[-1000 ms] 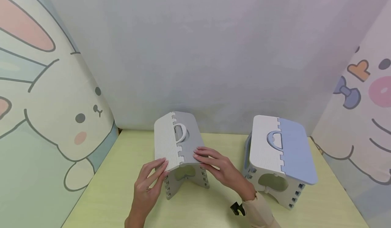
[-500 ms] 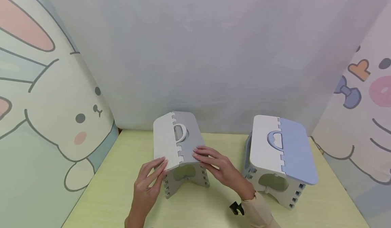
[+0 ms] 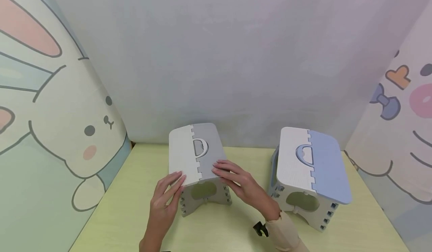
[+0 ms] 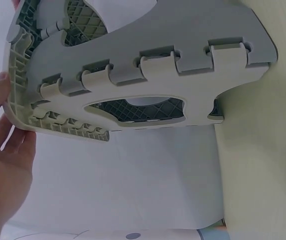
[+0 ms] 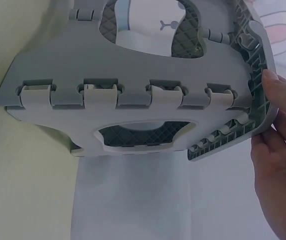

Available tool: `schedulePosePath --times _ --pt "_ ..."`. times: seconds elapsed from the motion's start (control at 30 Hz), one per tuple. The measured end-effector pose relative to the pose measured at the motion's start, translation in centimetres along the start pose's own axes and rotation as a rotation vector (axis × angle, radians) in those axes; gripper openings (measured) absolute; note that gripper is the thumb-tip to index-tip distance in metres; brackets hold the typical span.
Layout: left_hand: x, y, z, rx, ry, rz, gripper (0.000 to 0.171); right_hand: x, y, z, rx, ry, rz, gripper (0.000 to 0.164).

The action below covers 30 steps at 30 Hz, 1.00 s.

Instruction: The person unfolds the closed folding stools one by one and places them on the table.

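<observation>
A white and grey folding step stool (image 3: 182, 150) stands on the table, its two-part seat nearly flat and its legs spread. My left hand (image 3: 164, 199) holds the white half at the front left corner, fingers on top and thumb at the front rim. On the grey half, my right hand (image 3: 244, 180) holds the front right corner in the same way. The left wrist view shows the ribbed underside of the white seat half (image 4: 18, 95) beside my fingers. In the right wrist view, my thumb touches the rim of the grey seat half (image 5: 265, 100).
A second folding stool (image 3: 295, 158), white and blue, stands unfolded to the right, near my right forearm. A small black object (image 3: 260, 229) shows by my right sleeve. Curtains with cartoon animals border the pale yellow table (image 3: 118, 214) at the back and sides.
The grey and white stool's seat has flattened from a slight peak, and its handle has sunk toward the seat. Both hands stay at the front corners, moving only slightly.
</observation>
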State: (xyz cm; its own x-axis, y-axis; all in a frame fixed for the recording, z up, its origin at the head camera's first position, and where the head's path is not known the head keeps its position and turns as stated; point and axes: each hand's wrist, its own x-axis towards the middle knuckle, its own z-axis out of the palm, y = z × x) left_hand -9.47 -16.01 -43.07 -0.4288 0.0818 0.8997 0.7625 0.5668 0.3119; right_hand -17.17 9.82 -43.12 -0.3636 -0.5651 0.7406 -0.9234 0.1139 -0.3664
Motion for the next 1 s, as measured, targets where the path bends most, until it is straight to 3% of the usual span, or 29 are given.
schedulePosePath --times 0.33,1.0 --pt "-0.70 -0.53 0.23 0.030 -0.006 -0.020 0.029 -0.07 0.03 0.07 -0.001 -0.010 0.013 0.058" --pt "-0.54 0.00 0.45 0.084 -0.007 -0.043 0.037 -0.07 -0.37 -0.21 -0.065 -0.016 0.016 0.060"
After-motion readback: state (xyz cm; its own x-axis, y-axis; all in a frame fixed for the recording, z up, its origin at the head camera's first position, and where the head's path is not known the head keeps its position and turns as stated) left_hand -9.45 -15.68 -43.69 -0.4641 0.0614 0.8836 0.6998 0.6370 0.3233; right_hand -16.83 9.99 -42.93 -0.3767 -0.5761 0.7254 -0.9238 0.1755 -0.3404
